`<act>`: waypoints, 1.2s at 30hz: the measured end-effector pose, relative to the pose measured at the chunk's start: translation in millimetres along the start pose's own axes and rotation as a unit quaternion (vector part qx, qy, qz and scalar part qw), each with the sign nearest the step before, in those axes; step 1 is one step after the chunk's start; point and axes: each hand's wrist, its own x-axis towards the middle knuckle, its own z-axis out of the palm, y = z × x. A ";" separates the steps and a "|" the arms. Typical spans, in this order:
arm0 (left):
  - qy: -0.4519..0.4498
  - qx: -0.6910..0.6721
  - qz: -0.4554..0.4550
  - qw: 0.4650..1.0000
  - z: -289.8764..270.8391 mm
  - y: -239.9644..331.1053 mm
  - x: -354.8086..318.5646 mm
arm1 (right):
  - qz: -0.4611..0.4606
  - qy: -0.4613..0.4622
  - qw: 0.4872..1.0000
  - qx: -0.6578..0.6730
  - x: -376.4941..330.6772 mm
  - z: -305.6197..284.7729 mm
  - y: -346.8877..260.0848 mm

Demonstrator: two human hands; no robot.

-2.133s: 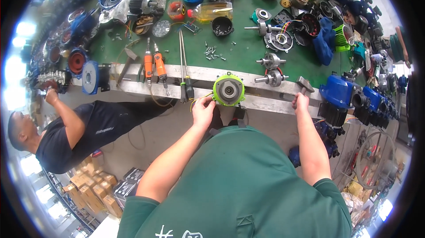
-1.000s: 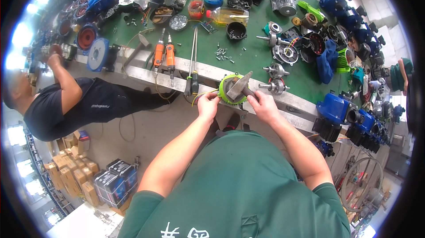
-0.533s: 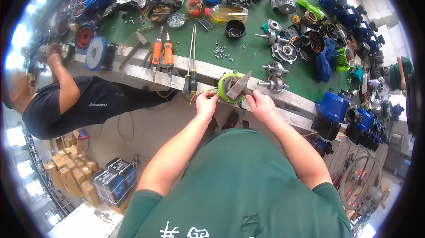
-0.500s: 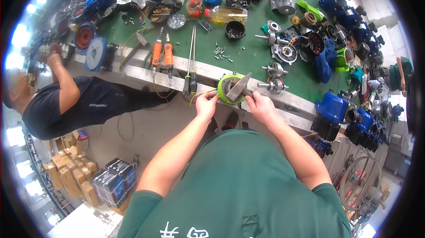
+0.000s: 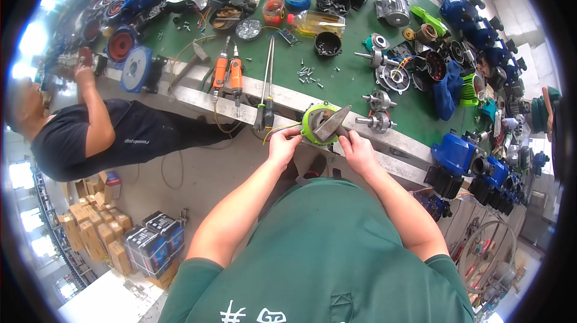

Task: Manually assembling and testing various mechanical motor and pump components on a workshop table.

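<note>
While a round lime-green motor housing [image 5: 318, 123] sits at the near edge of the green workbench [image 5: 348, 82], it is steadied by the left hand [image 5: 284, 143]. A flat grey metal blade [image 5: 332, 123] is gripped in the right hand [image 5: 357, 150] and pressed into its centre, so prying seems underway; careful leverage is called for next.
</note>
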 end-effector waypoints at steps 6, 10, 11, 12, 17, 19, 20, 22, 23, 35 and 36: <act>0.031 0.023 0.010 0.999 4.6 -0.6 0.8 | -0.011 0.020 0.999 0.030 0.0 0.7 -2.5; 0.049 0.040 0.008 0.998 8.7 2.0 0.7 | 0.018 -0.009 0.999 0.042 0.7 -8.1 -7.2; 0.052 0.047 0.006 0.997 8.9 1.8 -0.5 | 0.043 -0.034 0.997 0.049 1.4 -13.4 -12.4; 0.056 0.055 0.005 0.997 9.0 2.0 -0.8 | 0.039 -0.034 0.997 0.048 -1.5 -19.5 -18.4; 0.049 0.053 0.029 0.997 10.0 -2.6 -0.3 | -0.164 0.080 0.976 0.122 -15.3 -24.7 -22.5; 0.046 0.022 0.010 0.999 8.9 -6.1 3.9 | -0.054 0.016 0.996 -0.069 1.1 -6.8 -9.8; 0.043 0.021 0.014 0.999 8.9 -7.6 3.8 | -0.052 0.014 0.996 -0.077 2.5 -5.7 -6.5; 0.054 0.048 0.027 0.997 7.6 -13.4 -2.6 | -0.050 0.013 0.995 -0.085 3.0 -8.2 -6.5; 0.053 0.048 0.028 0.997 6.3 -15.3 -2.2 | -0.050 0.007 0.995 -0.086 4.2 -11.1 -10.9; 0.062 0.078 0.073 0.992 5.8 -13.3 3.0 | -0.097 0.022 0.994 0.036 -8.3 -38.6 -39.3; 0.059 0.086 0.064 0.992 3.6 -13.4 2.8 | -0.127 0.045 0.990 0.043 -7.1 -28.1 -27.5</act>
